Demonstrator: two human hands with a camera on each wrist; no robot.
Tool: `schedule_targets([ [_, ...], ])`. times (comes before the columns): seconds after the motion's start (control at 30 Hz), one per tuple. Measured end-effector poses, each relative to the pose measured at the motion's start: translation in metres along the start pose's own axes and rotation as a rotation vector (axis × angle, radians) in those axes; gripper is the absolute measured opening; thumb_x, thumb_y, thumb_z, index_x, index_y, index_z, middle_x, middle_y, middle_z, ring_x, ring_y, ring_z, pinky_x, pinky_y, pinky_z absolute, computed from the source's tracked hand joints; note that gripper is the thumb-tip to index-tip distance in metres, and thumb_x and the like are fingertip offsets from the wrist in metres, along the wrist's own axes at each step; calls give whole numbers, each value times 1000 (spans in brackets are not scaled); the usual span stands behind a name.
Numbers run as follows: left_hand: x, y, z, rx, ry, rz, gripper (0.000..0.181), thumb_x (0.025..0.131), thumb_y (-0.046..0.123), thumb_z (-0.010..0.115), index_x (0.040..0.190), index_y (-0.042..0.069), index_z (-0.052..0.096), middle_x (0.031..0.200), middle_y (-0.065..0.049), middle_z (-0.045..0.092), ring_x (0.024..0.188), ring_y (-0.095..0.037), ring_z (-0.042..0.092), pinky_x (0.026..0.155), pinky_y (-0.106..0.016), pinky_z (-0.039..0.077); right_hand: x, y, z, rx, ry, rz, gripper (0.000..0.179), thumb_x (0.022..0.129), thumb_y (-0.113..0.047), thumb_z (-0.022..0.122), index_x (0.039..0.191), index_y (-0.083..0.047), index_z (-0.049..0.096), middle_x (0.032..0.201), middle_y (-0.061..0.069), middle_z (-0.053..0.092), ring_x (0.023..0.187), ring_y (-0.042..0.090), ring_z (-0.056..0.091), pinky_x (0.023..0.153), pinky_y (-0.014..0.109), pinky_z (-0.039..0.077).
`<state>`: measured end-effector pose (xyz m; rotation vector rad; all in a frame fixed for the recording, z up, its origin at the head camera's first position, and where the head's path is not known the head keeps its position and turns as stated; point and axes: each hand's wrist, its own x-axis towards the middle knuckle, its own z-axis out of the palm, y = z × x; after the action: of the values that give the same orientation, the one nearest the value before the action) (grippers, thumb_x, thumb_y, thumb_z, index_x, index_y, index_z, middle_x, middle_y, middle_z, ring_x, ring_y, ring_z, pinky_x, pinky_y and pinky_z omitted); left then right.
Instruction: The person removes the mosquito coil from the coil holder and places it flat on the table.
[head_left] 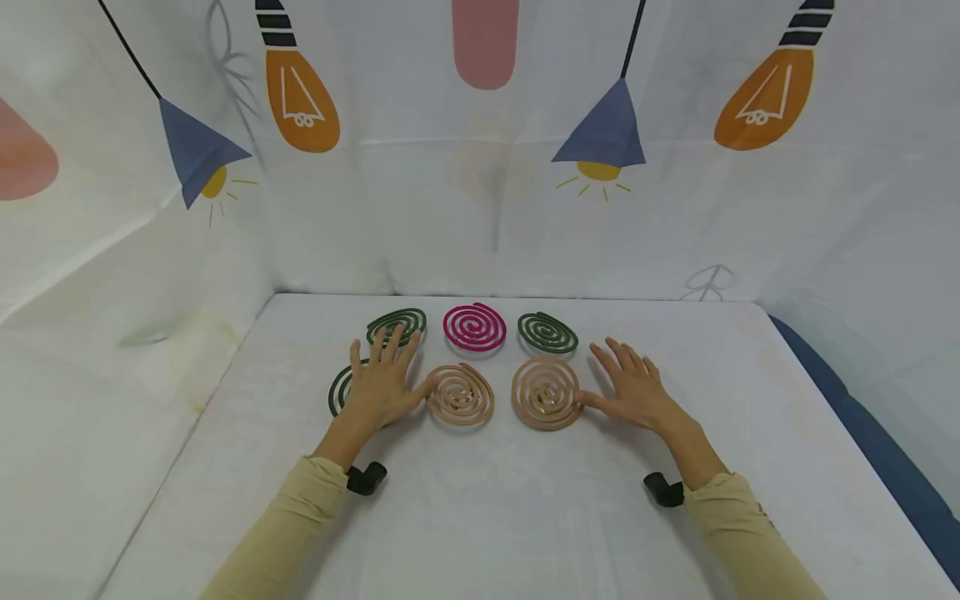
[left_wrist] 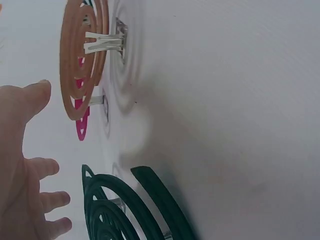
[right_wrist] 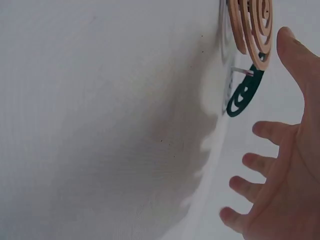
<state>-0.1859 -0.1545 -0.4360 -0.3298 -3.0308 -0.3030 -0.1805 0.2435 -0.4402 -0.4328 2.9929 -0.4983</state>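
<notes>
Several mosquito coils stand on small metal stands on the white table. My left hand hovers with spread, straight fingers over two green coils, partly hiding them. Its thumb reaches the edge of a tan coil; in the left wrist view that coil appears apart from the thumb. On the other side, my right hand is spread too, thumb beside a second tan coil. In the right wrist view a small gap separates thumb and coil. Neither hand grips anything.
Behind the tan coils stand a pink coil and a green coil. The white table meets a printed cloth backdrop at its far edge. Dark blue fabric lies beyond the right edge.
</notes>
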Motion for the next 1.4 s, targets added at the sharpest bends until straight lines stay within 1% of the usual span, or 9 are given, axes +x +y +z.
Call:
schedule_targets([
  [0.13, 1, 1, -3, -40, 23, -1, 79, 89, 65, 41, 151, 20, 23, 157, -13, 21, 145, -37, 14, 110, -66, 5, 0, 0, 1, 47, 9, -2, 86, 85, -58, 56, 149, -10, 25, 155, 22, 15, 138, 50, 18, 102, 71, 20],
  [0.3, 2, 3, -5, -99, 62, 10, 74, 91, 60, 43, 149, 17, 28, 153, -14, 29, 142, -37, 23, 109, -64, 17, -2, -2, 5, 137, 12, 8, 81, 87, -54, 56, 148, -9, 27, 154, 23, 18, 137, 50, 21, 100, 72, 23],
  [0.43, 2, 7, -4, -146, 132, 32, 68, 92, 54, 47, 145, 13, 37, 148, -16, 37, 138, -38, 31, 108, -63, 23, -4, -5, 9, 221, 11, 28, 79, 88, -52, 56, 148, -10, 27, 154, 21, 18, 138, 49, 20, 100, 73, 22],
  [0.63, 3, 11, -2, -292, 243, 97, 57, 93, 39, 54, 138, 6, 45, 140, -21, 47, 131, -38, 43, 105, -58, 34, -4, -10, 13, 315, 39, 22, 76, 90, -49, 56, 148, -9, 27, 153, 22, 19, 139, 47, 19, 103, 69, 23],
  [0.73, 3, 12, -1, -374, 258, 103, 54, 94, 34, 55, 138, 4, 45, 139, -21, 46, 131, -37, 42, 107, -52, 34, -3, -13, 13, 357, 47, 14, 75, 91, -48, 56, 147, -8, 28, 152, 23, 21, 139, 46, 20, 107, 65, 23],
  [0.93, 3, 19, 3, -525, 257, 67, 50, 95, 32, 53, 137, 7, 46, 141, -17, 44, 135, -33, 38, 110, -50, 32, -4, -17, 13, 420, 55, 22, 73, 92, -48, 54, 147, -9, 27, 151, 21, 25, 140, 42, 22, 110, 61, 21],
  [1.0, 4, 24, 5, -551, 266, 65, 48, 96, 31, 53, 137, 7, 47, 141, -16, 44, 135, -32, 38, 110, -50, 32, -6, -19, 12, 443, 57, 29, 71, 93, -47, 53, 147, -9, 28, 151, 20, 26, 141, 41, 22, 111, 60, 20],
  [1.23, 5, 41, 14, -614, 351, 100, 43, 93, 23, 57, 132, 4, 51, 135, -18, 48, 130, -34, 44, 106, -51, 37, -8, -21, 16, 496, 52, 66, 65, 95, -46, 50, 146, -11, 31, 151, 19, 29, 139, 41, 27, 111, 59, 22],
  [1.4, 4, 51, 16, -637, 345, 79, 44, 92, 22, 57, 132, 5, 50, 135, -17, 48, 131, -36, 41, 106, -53, 36, -8, -21, 17, 504, 66, 50, 61, 97, -44, 46, 145, -7, 33, 149, 21, 32, 136, 43, 30, 109, 58, 27],
])
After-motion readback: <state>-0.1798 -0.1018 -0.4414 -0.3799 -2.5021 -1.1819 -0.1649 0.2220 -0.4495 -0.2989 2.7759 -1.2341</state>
